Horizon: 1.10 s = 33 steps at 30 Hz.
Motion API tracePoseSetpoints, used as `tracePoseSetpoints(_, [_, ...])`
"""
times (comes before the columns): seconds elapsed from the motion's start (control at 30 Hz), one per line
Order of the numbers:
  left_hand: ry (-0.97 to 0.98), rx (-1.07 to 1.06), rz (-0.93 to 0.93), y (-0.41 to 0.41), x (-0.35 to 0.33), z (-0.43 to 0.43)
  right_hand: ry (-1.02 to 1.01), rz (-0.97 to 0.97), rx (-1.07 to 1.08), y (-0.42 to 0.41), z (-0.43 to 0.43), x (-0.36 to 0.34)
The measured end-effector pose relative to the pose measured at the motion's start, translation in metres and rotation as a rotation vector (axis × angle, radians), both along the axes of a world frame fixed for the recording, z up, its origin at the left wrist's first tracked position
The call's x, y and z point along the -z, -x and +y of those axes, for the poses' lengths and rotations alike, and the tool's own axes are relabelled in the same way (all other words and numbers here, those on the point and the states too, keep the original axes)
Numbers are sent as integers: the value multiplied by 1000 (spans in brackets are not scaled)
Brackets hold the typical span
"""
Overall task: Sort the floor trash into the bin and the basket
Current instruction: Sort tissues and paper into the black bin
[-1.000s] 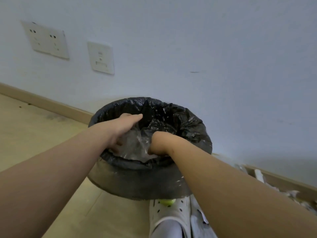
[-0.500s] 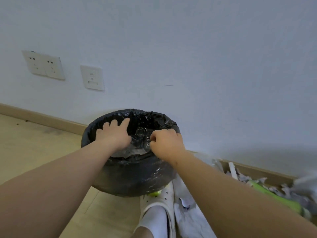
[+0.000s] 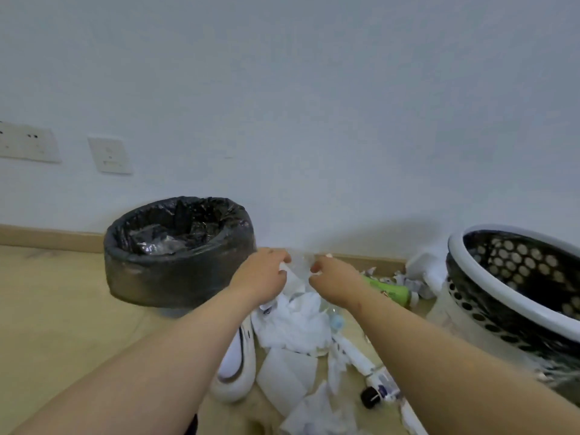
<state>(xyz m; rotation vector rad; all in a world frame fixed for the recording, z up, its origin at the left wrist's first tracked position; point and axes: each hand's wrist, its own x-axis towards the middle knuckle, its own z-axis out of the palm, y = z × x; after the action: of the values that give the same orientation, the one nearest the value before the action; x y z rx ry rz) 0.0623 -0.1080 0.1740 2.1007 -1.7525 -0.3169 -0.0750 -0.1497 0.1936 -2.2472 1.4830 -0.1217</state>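
Observation:
A round bin (image 3: 150, 277) lined with a black bag stands by the wall at the left, with clear plastic lying inside it. A white-rimmed perforated basket (image 3: 489, 243) stands at the right. Between them a pile of white crumpled paper (image 3: 298, 324) covers the floor. My left hand (image 3: 262, 277) and my right hand (image 3: 334, 279) hover close together above the pile, each pinching a piece of clear crumpled plastic (image 3: 299, 263) held between them. A green bottle (image 3: 390, 290) lies behind my right hand.
A white shoe (image 3: 235, 362) on my foot sits left of the paper pile. A dark-capped small bottle (image 3: 375, 395) and a white tube (image 3: 351, 353) lie among the scraps. Wall sockets (image 3: 28, 141) are at the left above the skirting board.
Both hands have left the bin and moved right, over the floor pile, where they now pinch clear plastic. The view has swung right, bringing the basket into sight.

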Motion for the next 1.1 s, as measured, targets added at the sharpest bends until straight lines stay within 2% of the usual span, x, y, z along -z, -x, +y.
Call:
tracePoseSetpoints(0.17, [-95,49,26,46,49,10,-103,-38,84,57,19,37])
tracePoseSetpoints(0.37, [-301,89,41,87,114,16,-223,54,160,118,34,99])
tracePoseSetpoints(0.53, [-387,235,-91,98,138,11,-166,103,206,144,31,136])
tracePoseSetpoints(0.63, [-538,339,-173,93,150,20,-131,118,177,144,31,153])
tracePoseSetpoints(0.77, [-711,333,-188,87,167,38,-50,240,97,137,34,171])
tracePoseSetpoints(0.9, [-704,298,-175,84,177,37,49,447,-28,133,32,182])
tracePoseSetpoints(1.1, [-542,219,-145,84,189,35,40,509,-86,130,29,188])
